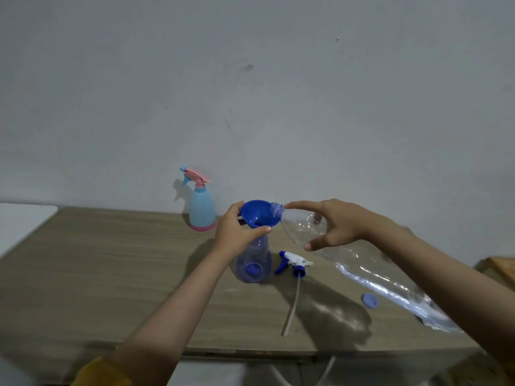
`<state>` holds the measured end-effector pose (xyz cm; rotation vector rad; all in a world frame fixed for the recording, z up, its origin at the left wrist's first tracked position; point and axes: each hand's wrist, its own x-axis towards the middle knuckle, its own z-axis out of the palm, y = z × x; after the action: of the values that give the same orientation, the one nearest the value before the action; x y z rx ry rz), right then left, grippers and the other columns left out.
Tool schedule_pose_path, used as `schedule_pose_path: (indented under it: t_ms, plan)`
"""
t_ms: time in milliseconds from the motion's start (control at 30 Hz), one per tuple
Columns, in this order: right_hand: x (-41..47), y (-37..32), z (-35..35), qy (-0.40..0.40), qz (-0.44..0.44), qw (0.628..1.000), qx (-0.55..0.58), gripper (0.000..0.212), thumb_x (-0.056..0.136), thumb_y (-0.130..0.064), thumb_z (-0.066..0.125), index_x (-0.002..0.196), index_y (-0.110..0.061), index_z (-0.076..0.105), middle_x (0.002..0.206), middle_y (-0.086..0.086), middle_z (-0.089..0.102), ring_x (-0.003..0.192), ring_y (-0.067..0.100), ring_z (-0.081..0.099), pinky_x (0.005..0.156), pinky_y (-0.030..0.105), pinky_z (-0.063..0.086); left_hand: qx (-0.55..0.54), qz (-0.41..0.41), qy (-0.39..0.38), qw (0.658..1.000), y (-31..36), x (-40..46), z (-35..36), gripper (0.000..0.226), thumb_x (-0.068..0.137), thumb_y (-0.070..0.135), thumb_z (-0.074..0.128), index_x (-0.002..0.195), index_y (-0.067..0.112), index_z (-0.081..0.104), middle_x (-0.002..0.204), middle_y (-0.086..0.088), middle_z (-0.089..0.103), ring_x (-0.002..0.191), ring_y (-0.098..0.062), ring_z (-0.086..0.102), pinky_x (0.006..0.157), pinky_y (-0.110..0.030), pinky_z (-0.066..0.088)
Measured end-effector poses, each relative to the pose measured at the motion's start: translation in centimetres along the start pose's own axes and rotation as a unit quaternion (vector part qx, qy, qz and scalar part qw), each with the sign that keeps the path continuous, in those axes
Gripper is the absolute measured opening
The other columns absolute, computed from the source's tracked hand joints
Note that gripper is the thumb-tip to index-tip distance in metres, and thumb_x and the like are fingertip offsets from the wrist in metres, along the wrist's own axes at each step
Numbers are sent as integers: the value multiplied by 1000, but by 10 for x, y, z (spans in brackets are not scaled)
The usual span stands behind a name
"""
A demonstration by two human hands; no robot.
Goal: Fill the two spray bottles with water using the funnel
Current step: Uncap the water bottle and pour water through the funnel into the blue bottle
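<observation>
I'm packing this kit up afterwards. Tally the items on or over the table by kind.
Spray bottles: 2, pink-and-blue, clear blue
Funnel: 1
Loose trigger sprayer: 1
Clear water bottle: 1
Blue cap: 1
Total: 6

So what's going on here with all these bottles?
A person is filling a clear spray bottle on the wooden table. Their left hand steadies the blue funnel in its neck, while the right hand tips a large clear water bottle into it. The bottle's spray head lies beside it; a light blue spray bottle waits behind, capped.
</observation>
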<state>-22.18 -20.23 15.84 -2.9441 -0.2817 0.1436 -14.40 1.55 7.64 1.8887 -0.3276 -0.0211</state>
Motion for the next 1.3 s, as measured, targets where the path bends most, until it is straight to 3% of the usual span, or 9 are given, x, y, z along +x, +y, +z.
schedule_pose_path:
  t_ms: [233,333,500,667,867,967,1167,1300]
  plan:
    - [8,-2,-10,-21,5,999,-46,88,64,-58,75,133,-65,20,96,-1,66,99,16,60,78,32,49,-8,-3,-6,1000,1,0,-1,86,63,27,87,135,16,42,127,1,54,104,-12,53,86,-26,48]
    - [10,-2,-15,-27,6,998,-56,88,63,-62,73,130,-68,17,99,2,67,97,17,62,80,38,52,-5,-5,-7,1000,3,0,0,86,63,27,87,135,17,42,127,1,54,100,-11,54,82,-24,48]
    - [13,-5,-20,-42,5,996,-84,88,63,-61,72,132,-66,18,95,4,69,96,16,63,79,35,52,-4,-5,-9,1000,4,-1,1,84,64,26,87,135,17,42,125,2,53,97,-11,54,77,-21,46]
    - [15,-7,-26,-59,5,993,-103,89,67,-57,73,137,-61,19,99,-3,67,101,16,60,74,31,46,0,-4,-10,1000,6,0,1,85,63,27,87,135,17,42,128,0,53,99,-11,54,75,-20,46]
    - [15,-13,-29,-69,6,989,-129,88,69,-54,73,140,-58,20,87,-14,48,105,16,58,73,28,39,-3,-7,-6,1000,4,1,0,84,63,26,87,134,17,43,130,-1,53,100,-10,53,72,-17,46]
    - [15,-12,-29,-66,0,988,-138,88,69,-56,73,140,-58,20,86,-14,47,104,16,58,73,29,39,0,-4,-4,1000,3,1,-1,85,63,27,87,135,15,43,130,-1,54,100,-9,52,69,-12,44]
    - [17,-3,-21,-29,-16,990,-134,89,66,-62,70,136,-63,16,91,-7,63,100,16,61,68,30,42,-1,-7,1,1000,1,3,-1,85,62,28,88,134,15,44,129,0,55,103,-10,53,78,-20,47]
    - [14,4,-12,10,-20,993,-112,90,65,-67,68,135,-65,12,99,1,65,101,17,61,78,36,51,-4,1,2,1000,-1,4,-1,82,62,28,88,132,16,46,126,1,57,107,-10,51,84,-23,48]
